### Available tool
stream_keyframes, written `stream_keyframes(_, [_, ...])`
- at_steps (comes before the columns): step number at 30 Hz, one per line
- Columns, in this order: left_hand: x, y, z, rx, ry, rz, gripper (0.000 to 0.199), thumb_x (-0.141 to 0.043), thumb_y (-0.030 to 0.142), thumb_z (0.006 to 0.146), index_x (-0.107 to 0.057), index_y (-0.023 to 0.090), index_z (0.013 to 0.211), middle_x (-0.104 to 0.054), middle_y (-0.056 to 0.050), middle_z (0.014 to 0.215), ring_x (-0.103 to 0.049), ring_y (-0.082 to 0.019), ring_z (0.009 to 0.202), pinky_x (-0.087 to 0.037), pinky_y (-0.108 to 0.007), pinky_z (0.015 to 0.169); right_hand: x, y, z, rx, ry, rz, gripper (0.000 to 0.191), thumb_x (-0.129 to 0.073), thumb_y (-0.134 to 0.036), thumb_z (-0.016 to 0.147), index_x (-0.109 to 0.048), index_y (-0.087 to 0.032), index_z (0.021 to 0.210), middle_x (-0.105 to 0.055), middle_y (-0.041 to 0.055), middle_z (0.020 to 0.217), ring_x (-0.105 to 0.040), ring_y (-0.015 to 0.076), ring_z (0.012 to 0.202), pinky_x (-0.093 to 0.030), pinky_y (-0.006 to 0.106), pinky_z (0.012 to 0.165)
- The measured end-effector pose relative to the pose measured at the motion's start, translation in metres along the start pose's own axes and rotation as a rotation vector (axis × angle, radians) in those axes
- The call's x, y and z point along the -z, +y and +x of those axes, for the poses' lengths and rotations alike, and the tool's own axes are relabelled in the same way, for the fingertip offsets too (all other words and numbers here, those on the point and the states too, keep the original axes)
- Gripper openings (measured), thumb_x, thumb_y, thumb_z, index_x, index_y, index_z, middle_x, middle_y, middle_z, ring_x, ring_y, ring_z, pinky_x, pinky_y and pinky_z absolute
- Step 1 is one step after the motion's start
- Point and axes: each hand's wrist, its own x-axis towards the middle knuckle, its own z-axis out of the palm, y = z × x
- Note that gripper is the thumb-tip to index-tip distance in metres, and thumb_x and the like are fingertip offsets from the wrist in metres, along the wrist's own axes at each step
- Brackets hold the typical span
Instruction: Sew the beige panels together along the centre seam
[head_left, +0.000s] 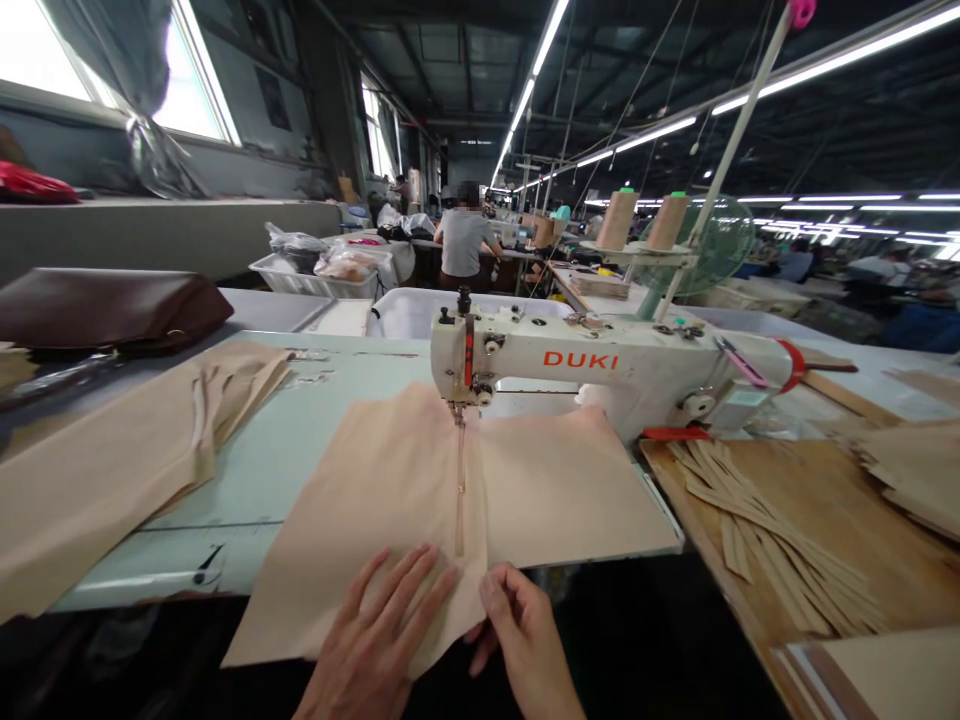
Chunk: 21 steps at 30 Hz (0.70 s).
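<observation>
A large beige fabric piece [375, 480] lies under the needle of a white sewing machine [517, 350], with a narrow zipper-like strip [460, 490] running down from the needle. My left hand [390, 620] rests flat on the fabric's lower part, its fingers spread. To the right of it, my right hand [517, 620] pinches the fabric's near edge between thumb and fingers. Part of the cloth hangs over the table's front edge. The machine's arm reaches rightward over the right part of the fabric.
Stacked beige pieces [112, 450] lie on the left of the pale green table [300, 400]. Beige strips [772, 540] cover a wooden board [810, 480] at right. A brown bag [112, 305] sits far left. Thread cones [619, 220] stand behind the machine. A person [460, 245] sits ahead.
</observation>
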Motion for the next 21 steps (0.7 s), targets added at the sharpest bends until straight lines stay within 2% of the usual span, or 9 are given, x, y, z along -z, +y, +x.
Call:
stream_keyframes(2, [0.01, -0.002, 0.005, 0.056, -0.008, -0.034, 0.085, -0.04, 0.0, 0.065, -0.045, 0.024, 0.147, -0.048, -0.002, 0.148, -0.041, -0.022, 0.138, -0.017, -0.042, 0.121, 0.012, -0.009, 0.0, 0.167, 0.084, -0.267, 0.041, -0.041, -0.053, 0.099, -0.055, -0.019, 0.082, -0.058, 0.0028, 0.066, -0.055, 0.0141, 0.055, -0.047, 0.025, 0.05])
stream_keyframes(4, [0.026, -0.009, 0.014, 0.103, -0.023, -0.086, 0.075, -0.039, 0.001, 0.075, -0.045, 0.025, 0.146, -0.048, -0.001, 0.148, -0.044, -0.02, 0.137, -0.023, -0.037, 0.12, 0.024, -0.022, 0.0, 0.454, 0.176, -0.576, 0.024, -0.043, -0.034, 0.1, -0.06, -0.02, 0.09, -0.062, 0.0061, 0.08, -0.06, 0.0182, 0.075, -0.051, 0.03, 0.069])
stream_keyframes(5, [0.036, -0.014, 0.02, 0.133, -0.037, -0.122, 0.066, -0.039, 0.005, 0.083, -0.045, 0.025, 0.145, -0.05, -0.001, 0.147, -0.046, -0.019, 0.135, -0.026, -0.033, 0.118, 0.029, -0.029, 0.001, 0.592, 0.174, -0.697, 0.017, -0.045, -0.024, 0.098, -0.062, -0.021, 0.098, -0.063, 0.0079, 0.092, -0.06, 0.0203, 0.087, -0.05, 0.034, 0.079])
stream_keyframes(7, [0.057, -0.024, 0.035, 0.24, -0.073, -0.19, 0.045, -0.042, 0.021, 0.097, -0.049, 0.028, 0.141, -0.056, 0.001, 0.141, -0.053, -0.017, 0.128, -0.035, -0.025, 0.112, 0.034, -0.04, 0.007, 0.75, 0.043, -0.846, 0.031, -0.045, -0.01, 0.092, -0.059, -0.022, 0.116, -0.06, 0.0095, 0.112, -0.055, 0.0223, 0.105, -0.046, 0.038, 0.093])
stream_keyframes(9, [0.078, -0.033, 0.054, 0.413, -0.1, -0.245, 0.035, -0.041, 0.036, 0.102, -0.056, 0.028, 0.133, -0.063, 0.0, 0.132, -0.059, -0.019, 0.119, -0.042, -0.024, 0.103, 0.033, -0.045, 0.015, 0.784, -0.106, -0.914, 0.046, -0.047, -0.003, 0.085, -0.056, -0.023, 0.126, -0.056, 0.0086, 0.122, -0.05, 0.022, 0.114, -0.043, 0.039, 0.099])
stream_keyframes(11, [0.095, -0.038, 0.073, 0.525, -0.124, -0.277, 0.034, -0.039, 0.045, 0.103, -0.062, 0.027, 0.12, -0.07, 0.0, 0.115, -0.066, -0.021, 0.104, -0.048, -0.024, 0.087, 0.027, -0.043, 0.024, 0.788, -0.159, -0.944, 0.049, -0.05, -0.001, 0.082, -0.057, -0.023, 0.126, -0.056, 0.0068, 0.123, -0.049, 0.0216, 0.114, -0.041, 0.04, 0.1])
stream_keyframes(15, [0.112, -0.041, 0.1, 0.549, -0.144, -0.317, 0.04, -0.037, 0.05, 0.102, -0.067, 0.025, 0.098, -0.072, 0.001, 0.09, -0.067, -0.02, 0.082, -0.044, -0.023, 0.071, 0.018, -0.034, 0.037, 0.769, -0.091, -0.907, 0.027, -0.061, -0.012, 0.089, -0.066, -0.024, 0.113, -0.063, 0.0046, 0.111, -0.053, 0.0207, 0.104, -0.042, 0.038, 0.092])
stream_keyframes(18, [0.115, -0.041, 0.106, 0.546, -0.146, -0.333, 0.041, -0.036, 0.05, 0.101, -0.067, 0.024, 0.097, -0.071, 0.0, 0.088, -0.065, -0.022, 0.084, -0.042, -0.024, 0.071, 0.017, -0.035, 0.04, 0.732, -0.013, -0.719, 0.013, -0.062, -0.022, 0.094, -0.07, -0.024, 0.103, -0.067, 0.0032, 0.1, -0.058, 0.0184, 0.095, -0.045, 0.034, 0.085])
stream_keyframes(21, [0.115, -0.041, 0.107, 0.553, -0.143, -0.357, 0.043, -0.035, 0.051, 0.1, -0.067, 0.023, 0.093, -0.071, -0.001, 0.092, -0.063, -0.023, 0.087, -0.041, -0.026, 0.075, 0.017, -0.037, 0.039, 0.691, 0.121, -0.49, 0.013, -0.059, -0.025, 0.096, -0.072, -0.024, 0.098, -0.069, 0.0038, 0.095, -0.062, 0.0172, 0.09, -0.049, 0.031, 0.081])
